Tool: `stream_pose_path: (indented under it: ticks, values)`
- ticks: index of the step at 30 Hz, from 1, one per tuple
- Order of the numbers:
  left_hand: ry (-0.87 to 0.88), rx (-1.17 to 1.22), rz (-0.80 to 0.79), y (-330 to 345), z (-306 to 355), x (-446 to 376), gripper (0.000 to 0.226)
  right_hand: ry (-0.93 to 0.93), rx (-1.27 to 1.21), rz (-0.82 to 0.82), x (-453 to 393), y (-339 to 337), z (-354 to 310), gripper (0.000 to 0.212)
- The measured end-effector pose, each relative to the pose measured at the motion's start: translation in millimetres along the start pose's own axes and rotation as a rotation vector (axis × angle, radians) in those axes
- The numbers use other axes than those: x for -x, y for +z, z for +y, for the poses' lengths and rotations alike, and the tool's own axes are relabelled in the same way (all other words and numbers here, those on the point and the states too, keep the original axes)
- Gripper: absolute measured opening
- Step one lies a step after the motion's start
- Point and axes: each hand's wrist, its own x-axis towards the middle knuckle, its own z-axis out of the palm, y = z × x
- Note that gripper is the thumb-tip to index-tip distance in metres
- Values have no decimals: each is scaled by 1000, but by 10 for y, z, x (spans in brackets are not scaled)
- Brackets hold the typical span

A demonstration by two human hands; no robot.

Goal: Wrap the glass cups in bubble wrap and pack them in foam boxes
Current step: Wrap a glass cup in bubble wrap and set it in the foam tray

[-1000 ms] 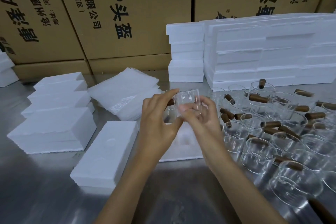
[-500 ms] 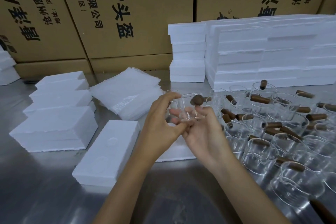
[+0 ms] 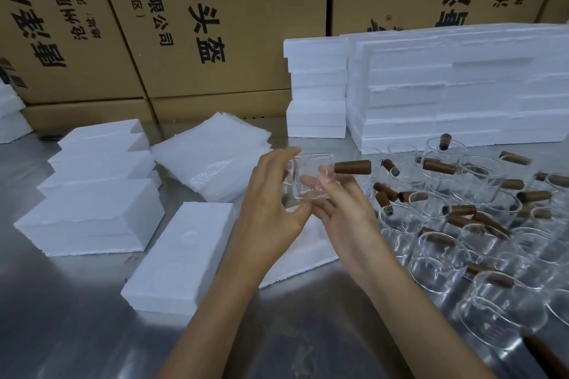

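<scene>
- Bare bench (image 3: 61,317) lies open along the near edge, left and centre.
- Crowded glass cups (image 3: 462,240), brown handles jutting out, block the whole right side.
- Foam boxes (image 3: 92,212) stand at left, one foam box (image 3: 181,255) just left of the hands.
- A bubble wrap stack (image 3: 212,157) and stacked foam (image 3: 462,86) close the far side before cardboard cartons (image 3: 231,24).

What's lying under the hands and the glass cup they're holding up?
An open foam tray lies on the metal table beneath the left hand, right hand and glass cup. Only its near edge shows; its hollows are covered.
</scene>
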Motion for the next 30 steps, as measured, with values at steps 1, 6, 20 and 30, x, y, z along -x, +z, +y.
stream_pose_path:
  ticks: [1,6,20,30]
  values:
    - [-48,72,-13,-1,-2,-5,68,36,-53,-26,-2,4,-32,40]
    - [-104,113,1,-11,-35,-20,59,47,-7,-74,-8,20,-78,38]
    - [-145,163,-101,-2,22,11,87,-284,177,49,-97,-251,-206,11]
    - [-125,109,5,-9,-46,-20,66,-316,233,8,-81,-188,-171,7]
